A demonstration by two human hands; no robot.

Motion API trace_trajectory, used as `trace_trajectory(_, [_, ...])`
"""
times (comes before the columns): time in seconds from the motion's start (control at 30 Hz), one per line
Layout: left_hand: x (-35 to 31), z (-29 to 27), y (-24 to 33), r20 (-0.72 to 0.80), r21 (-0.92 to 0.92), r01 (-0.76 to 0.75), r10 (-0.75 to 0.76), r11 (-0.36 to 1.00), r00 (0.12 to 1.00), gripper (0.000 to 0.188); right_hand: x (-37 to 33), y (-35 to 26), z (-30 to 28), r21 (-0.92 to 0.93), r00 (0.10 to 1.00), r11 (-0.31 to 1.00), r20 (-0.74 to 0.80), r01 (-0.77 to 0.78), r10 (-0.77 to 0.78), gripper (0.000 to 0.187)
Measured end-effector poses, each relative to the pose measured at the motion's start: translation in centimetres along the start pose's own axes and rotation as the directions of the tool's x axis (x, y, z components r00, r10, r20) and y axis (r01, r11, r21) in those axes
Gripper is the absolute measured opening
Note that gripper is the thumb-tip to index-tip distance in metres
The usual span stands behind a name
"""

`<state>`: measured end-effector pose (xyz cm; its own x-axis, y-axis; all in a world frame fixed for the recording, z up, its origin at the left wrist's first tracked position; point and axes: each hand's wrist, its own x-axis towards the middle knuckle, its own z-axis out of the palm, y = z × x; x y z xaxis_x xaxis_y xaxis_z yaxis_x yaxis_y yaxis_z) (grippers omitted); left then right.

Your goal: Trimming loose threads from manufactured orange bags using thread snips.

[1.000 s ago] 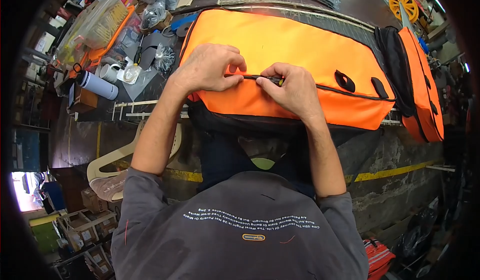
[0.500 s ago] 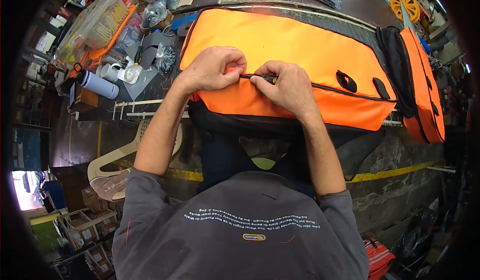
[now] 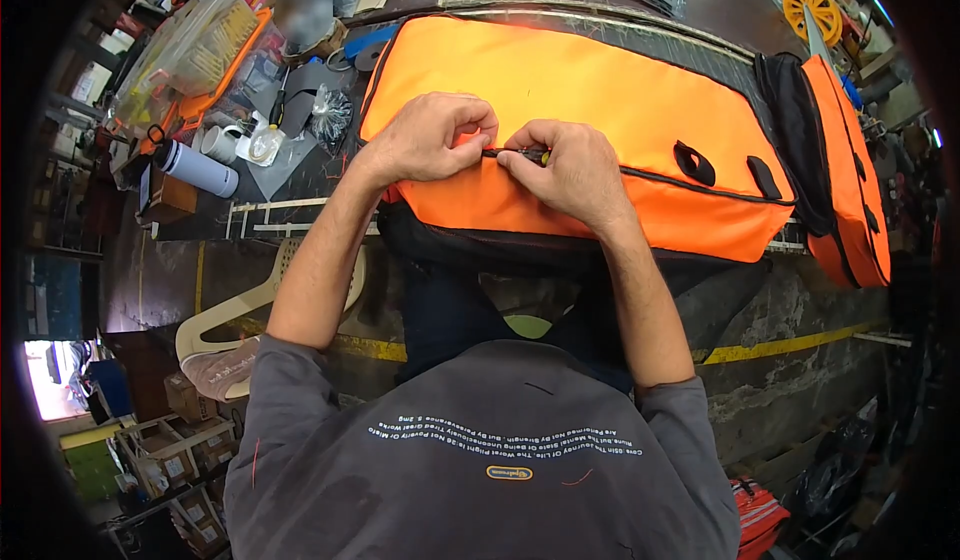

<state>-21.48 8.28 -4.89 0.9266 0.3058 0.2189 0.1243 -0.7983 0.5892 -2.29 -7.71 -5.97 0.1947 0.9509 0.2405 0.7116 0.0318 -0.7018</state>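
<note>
A large orange bag (image 3: 590, 90) with black piping and two small black loops lies on the table before me. My left hand (image 3: 428, 140) is closed in a pinch on the piped seam along its near edge. Just to the right, my right hand (image 3: 578, 172) is closed around a small dark tool with a yellow part (image 3: 541, 156); its kind is mostly hidden by the fingers. The right thumb and fingertips press at the same black piping, very close to the left fingertips.
A second orange and black bag (image 3: 848, 170) stands at the right. On the left are a pale blue bottle (image 3: 200, 168), a white mug (image 3: 218, 144), a clear plastic box (image 3: 205, 55) and a bundle in clear plastic (image 3: 330, 118). A beige chair (image 3: 235, 310) stands below the table's edge.
My right hand has shifted slightly left along the seam, closer to my left hand. The left hand has moved very little and keeps its pinch. The bag lies nearly as before.
</note>
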Motion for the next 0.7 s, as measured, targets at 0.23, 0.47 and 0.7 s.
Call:
trace_trajectory(0.23, [-0.1, 0.0, 0.1, -0.007, -0.012, 0.005, -0.005, 1.0, 1.0, 0.009, -0.1, 0.3, 0.2, 0.004, 1.0, 1.0, -0.012, 0.018, -0.018, 0.025])
trace_trajectory(0.47, [-0.1, 0.0, 0.0, 0.017, -0.022, 0.028, -0.027, 0.999, 0.999, 0.008, 0.0, 0.3, 0.0, -0.022, 1.0, 1.0, 0.003, 0.021, -0.021, 0.025])
trace_trajectory(0.7, [-0.1, 0.1, 0.4, -0.04, -0.057, 0.013, -0.015, 0.998, 0.999, 0.009, -1.0, 0.9, -2.0, 0.005, 1.0, 1.0, -0.015, 0.009, -0.008, 0.027])
